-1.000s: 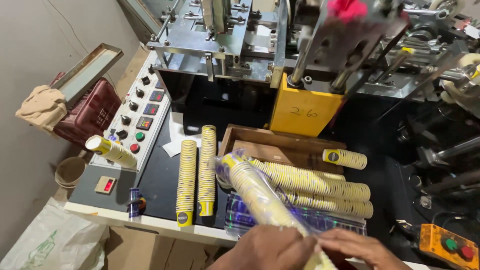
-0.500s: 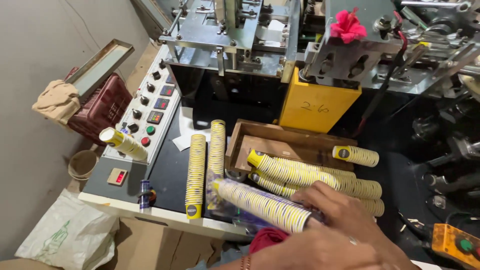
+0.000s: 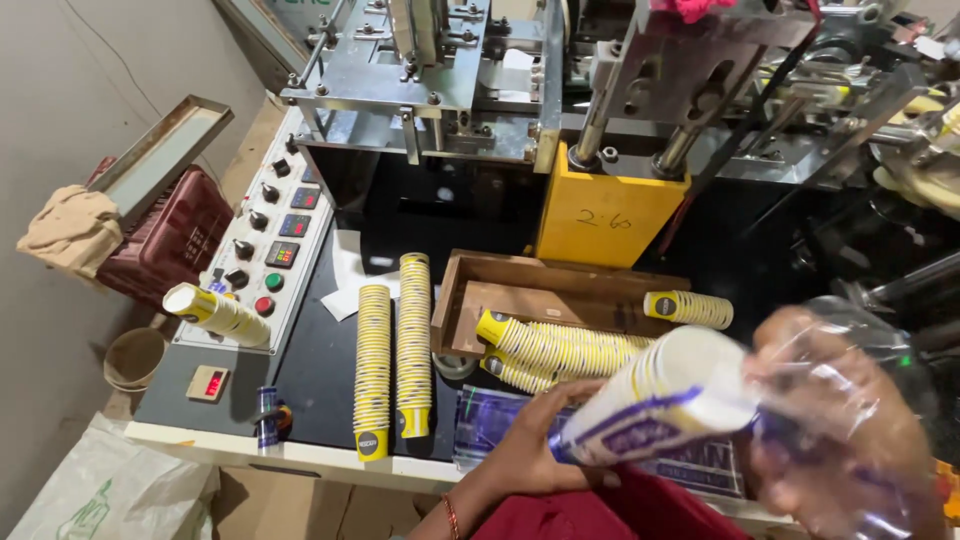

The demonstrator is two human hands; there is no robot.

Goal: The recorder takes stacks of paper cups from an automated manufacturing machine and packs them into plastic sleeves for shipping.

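My left hand [image 3: 545, 440] grips a long stack of yellow-and-white paper cups [image 3: 655, 400] from below, held slanted above the bench. My right hand [image 3: 835, 440], blurred, is inside a clear plastic sleeve [image 3: 860, 350] at the stack's upper right end. Below lie more cup stacks [image 3: 560, 345] leaning out of a wooden tray [image 3: 560, 290].
Two long cup stacks [image 3: 390, 350] lie side by side on the black bench. A short stack [image 3: 215, 312] rests on the control panel [image 3: 270, 235] with knobs and buttons. A yellow block [image 3: 605, 215] and the metal machine stand behind. Flat plastic bags [image 3: 500, 420] lie near the front edge.
The cup stack has swung from pointing left to pointing up and right. My right hand has gone into the clear plastic sleeve at the stack's end. The camera has tilted slightly.
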